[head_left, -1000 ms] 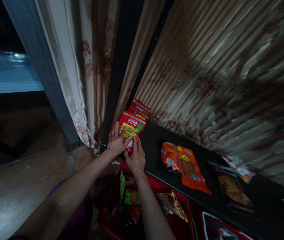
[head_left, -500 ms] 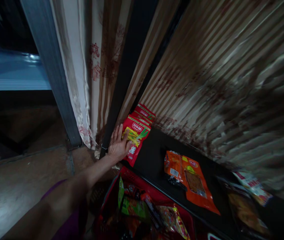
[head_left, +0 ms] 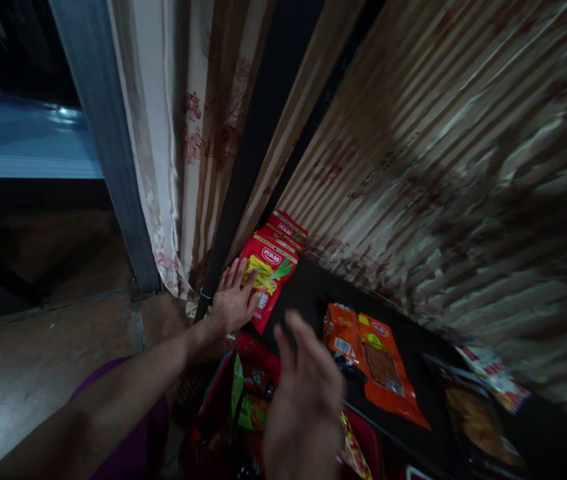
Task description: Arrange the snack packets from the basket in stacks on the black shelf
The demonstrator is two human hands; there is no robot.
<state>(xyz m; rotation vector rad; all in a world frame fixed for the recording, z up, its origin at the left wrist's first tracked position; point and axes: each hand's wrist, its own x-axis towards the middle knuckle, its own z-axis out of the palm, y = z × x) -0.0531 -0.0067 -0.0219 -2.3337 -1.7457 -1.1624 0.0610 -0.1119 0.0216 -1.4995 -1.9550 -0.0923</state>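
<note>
My left hand (head_left: 236,298) rests flat with its fingers stretched out on a red snack packet (head_left: 276,270), which has yellow strips and green leaves printed on it. More red packets (head_left: 288,227) of the same kind lie behind it at the end of the black shelf (head_left: 308,280). My right hand (head_left: 306,393), slightly blurred, hangs above the red basket (head_left: 373,443) with its fingers apart and nothing in them. Its fingertips are near the red packet and to the left of the orange snack packets (head_left: 388,367).
Green packets (head_left: 250,410) and other snack bags fill the basket, partly hidden by my right hand. A brown-toned packet (head_left: 478,417) and a white packet (head_left: 496,373) lie farther right on the shelf. A pleated curtain (head_left: 388,187) hangs behind; a metal post (head_left: 113,147) stands left.
My right hand has come into view from below, over the basket. My left hand has stayed on the red packet, with its fingers shifted only slightly.
</note>
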